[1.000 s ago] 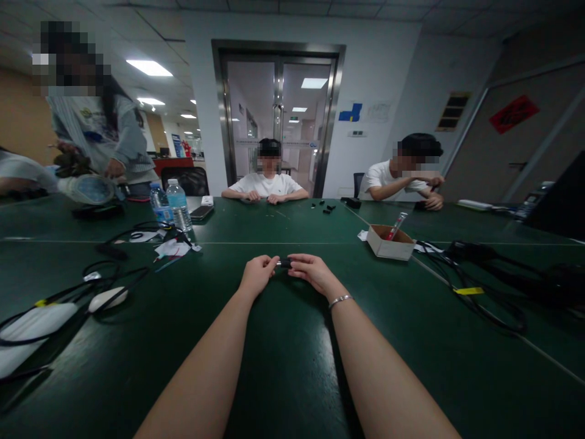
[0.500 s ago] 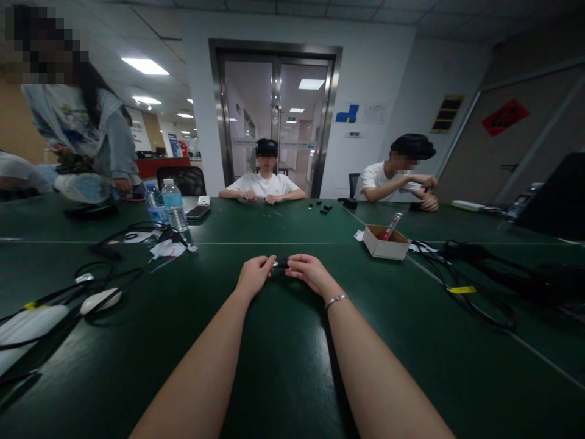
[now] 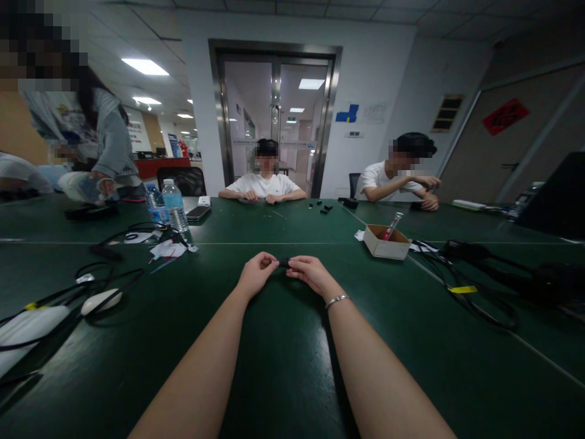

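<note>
Both my arms reach forward over the dark green table (image 3: 283, 366). My left hand (image 3: 256, 275) and my right hand (image 3: 311, 273) meet at the middle, each pinching one end of a small black part (image 3: 284, 263) held just above the tabletop. Both hands are closed around it. A thin silver bracelet (image 3: 339, 299) sits on my right wrist. The part is too small to name more closely.
A small cardboard box (image 3: 385, 242) with a red-tipped tube stands right of my hands, black cables (image 3: 475, 286) beyond it. Two water bottles (image 3: 169, 204), a phone (image 3: 199, 211), papers and cables lie at left. Two seated people face me; another person stands at far left.
My hands have closed in on the part, hiding the short metal tip seen between them earlier. The standing person at left has shifted leftward and bent lower.
</note>
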Demonstrator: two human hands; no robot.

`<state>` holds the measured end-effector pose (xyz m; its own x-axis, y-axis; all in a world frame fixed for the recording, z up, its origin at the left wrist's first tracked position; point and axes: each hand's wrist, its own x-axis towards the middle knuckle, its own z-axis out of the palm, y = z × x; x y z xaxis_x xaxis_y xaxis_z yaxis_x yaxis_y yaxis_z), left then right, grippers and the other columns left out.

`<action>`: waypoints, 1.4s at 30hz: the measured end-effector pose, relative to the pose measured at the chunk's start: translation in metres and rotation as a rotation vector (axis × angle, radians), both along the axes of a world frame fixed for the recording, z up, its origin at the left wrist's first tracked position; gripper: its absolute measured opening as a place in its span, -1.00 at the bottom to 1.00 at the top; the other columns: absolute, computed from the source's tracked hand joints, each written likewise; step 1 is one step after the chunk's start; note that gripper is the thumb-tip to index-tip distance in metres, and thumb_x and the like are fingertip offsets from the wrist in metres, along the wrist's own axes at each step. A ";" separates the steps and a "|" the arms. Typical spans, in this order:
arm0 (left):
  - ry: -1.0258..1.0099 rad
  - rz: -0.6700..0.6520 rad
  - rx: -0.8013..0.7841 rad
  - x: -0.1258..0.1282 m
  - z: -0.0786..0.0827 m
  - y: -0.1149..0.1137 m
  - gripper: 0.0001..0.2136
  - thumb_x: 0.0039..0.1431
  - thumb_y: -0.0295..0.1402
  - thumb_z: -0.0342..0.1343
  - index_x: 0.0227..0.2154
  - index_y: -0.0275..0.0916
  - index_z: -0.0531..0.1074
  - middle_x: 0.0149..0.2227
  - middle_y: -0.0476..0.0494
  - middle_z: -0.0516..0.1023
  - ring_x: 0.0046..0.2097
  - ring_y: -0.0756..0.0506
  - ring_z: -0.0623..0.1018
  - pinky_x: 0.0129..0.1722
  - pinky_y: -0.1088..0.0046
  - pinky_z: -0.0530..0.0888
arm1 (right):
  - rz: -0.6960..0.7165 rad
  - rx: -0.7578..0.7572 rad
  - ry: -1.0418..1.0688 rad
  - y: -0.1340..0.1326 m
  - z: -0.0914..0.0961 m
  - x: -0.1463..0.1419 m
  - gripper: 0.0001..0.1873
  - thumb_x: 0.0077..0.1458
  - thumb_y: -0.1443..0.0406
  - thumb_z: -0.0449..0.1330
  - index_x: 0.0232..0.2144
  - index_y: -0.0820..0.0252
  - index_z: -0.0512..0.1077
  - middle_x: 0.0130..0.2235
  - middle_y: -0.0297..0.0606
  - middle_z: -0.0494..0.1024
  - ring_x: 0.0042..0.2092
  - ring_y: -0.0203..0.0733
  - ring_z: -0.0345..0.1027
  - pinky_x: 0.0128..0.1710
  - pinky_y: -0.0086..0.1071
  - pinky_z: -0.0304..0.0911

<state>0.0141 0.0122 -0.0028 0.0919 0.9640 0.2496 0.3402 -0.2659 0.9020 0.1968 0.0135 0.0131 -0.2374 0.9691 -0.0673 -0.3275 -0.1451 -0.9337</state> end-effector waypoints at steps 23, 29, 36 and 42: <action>-0.075 -0.065 0.046 0.001 -0.001 0.001 -0.73 0.00 -0.21 0.19 -0.27 -0.25 0.47 -0.26 -0.15 0.55 -0.24 -0.08 0.52 -0.19 0.39 0.44 | -0.013 -0.001 -0.030 0.000 0.001 -0.001 -0.91 -0.05 0.55 0.31 -0.46 0.40 0.47 -0.48 -0.20 0.50 -0.47 -0.30 0.44 -0.41 -0.51 0.46; -0.041 -0.039 0.023 0.001 0.000 0.001 -0.68 0.06 -0.20 0.13 -0.13 -0.21 0.44 -0.13 -0.17 0.53 -0.21 -0.08 0.53 -0.19 0.39 0.44 | -0.027 0.002 -0.030 0.002 -0.002 -0.001 -0.92 -0.03 0.54 0.28 -0.45 0.39 0.47 -0.49 -0.20 0.49 -0.47 -0.28 0.45 -0.41 -0.49 0.46; 0.046 -0.024 -0.004 0.001 -0.001 0.003 -0.70 0.19 -0.18 -0.06 -0.19 -0.23 0.46 -0.36 -0.10 0.52 -0.33 -0.04 0.49 -0.31 0.45 0.41 | -0.021 0.005 -0.040 0.001 0.000 -0.001 -0.88 -0.07 0.52 0.34 -0.45 0.38 0.46 -0.46 -0.20 0.50 -0.47 -0.29 0.45 -0.41 -0.49 0.47; -0.025 0.010 -0.034 0.003 0.001 0.000 -0.72 0.15 -0.28 0.00 -0.09 -0.20 0.40 -0.20 -0.14 0.50 -0.26 -0.04 0.49 -0.30 0.47 0.40 | -0.029 -0.001 -0.039 0.001 -0.001 -0.001 -0.91 -0.01 0.56 0.27 -0.45 0.38 0.46 -0.51 -0.22 0.48 -0.49 -0.30 0.44 -0.44 -0.52 0.46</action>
<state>0.0167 0.0127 -0.0021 0.0762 0.9729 0.2184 0.3195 -0.2313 0.9189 0.1959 0.0148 0.0125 -0.2065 0.9754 -0.0769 -0.2946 -0.1369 -0.9458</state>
